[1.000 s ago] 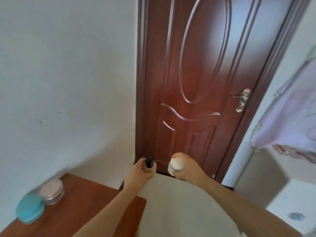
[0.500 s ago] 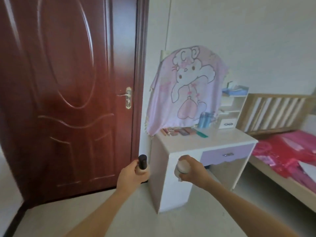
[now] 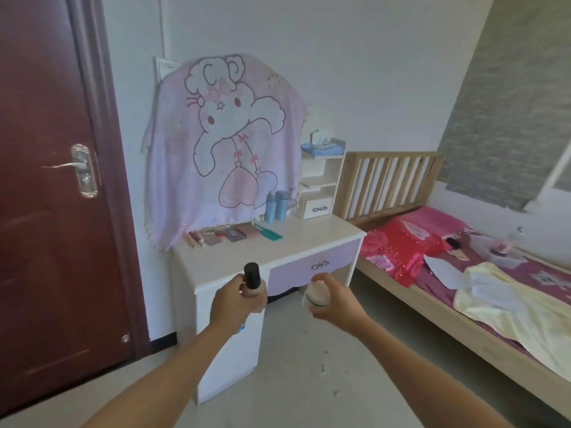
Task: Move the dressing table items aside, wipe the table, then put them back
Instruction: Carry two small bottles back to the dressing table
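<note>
Before dressing table (image 3: 309, 239), black-capped bottle (image 3: 252, 278) upright in left hand (image 3: 234, 299)

No text, label or number is legible anywhere.

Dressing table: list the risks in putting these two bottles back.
The left hand grips a black-capped bottle, the right hand a white bottle, so no hand is free to steady a slip. The cosmetics and blue bottles line the dressing table's back; a bottle set there might topple them.
</note>
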